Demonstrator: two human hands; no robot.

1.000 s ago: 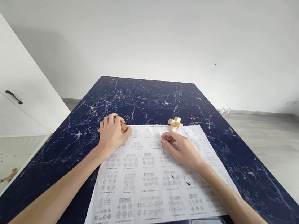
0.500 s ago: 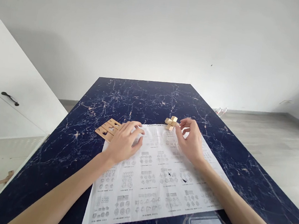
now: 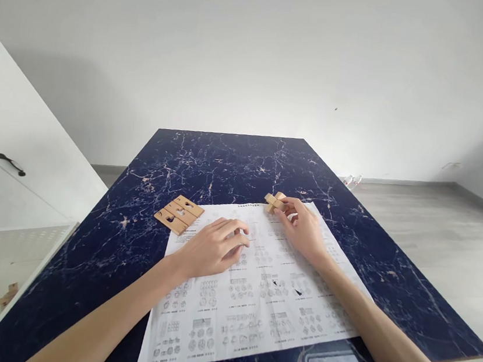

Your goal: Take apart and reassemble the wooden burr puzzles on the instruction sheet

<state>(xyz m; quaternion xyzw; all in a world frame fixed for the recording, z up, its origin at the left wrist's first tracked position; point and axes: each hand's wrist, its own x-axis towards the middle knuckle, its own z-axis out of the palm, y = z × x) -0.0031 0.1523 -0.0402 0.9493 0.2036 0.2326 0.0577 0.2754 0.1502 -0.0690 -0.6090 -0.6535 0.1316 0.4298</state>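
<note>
Both hands meet over the printed sheet [image 3: 243, 340]: the right hand [image 3: 303, 231] lightly pinches the wooden puzzle [image 3: 271, 201] at its far edge; the left hand [image 3: 211, 248], half-open, seems empty; a slack pinch could drop the puzzle

The wooden block [image 3: 270, 200] is pale gold, the slotted board [image 3: 180, 222] tan with black marks. The white paper sheet [image 3: 246, 322] bears rows of grey-black figures. White veins marble the navy tabletop [image 3: 226, 161]. The white cabinet [image 3: 20, 118] has a black handle [image 3: 11, 164].
</note>
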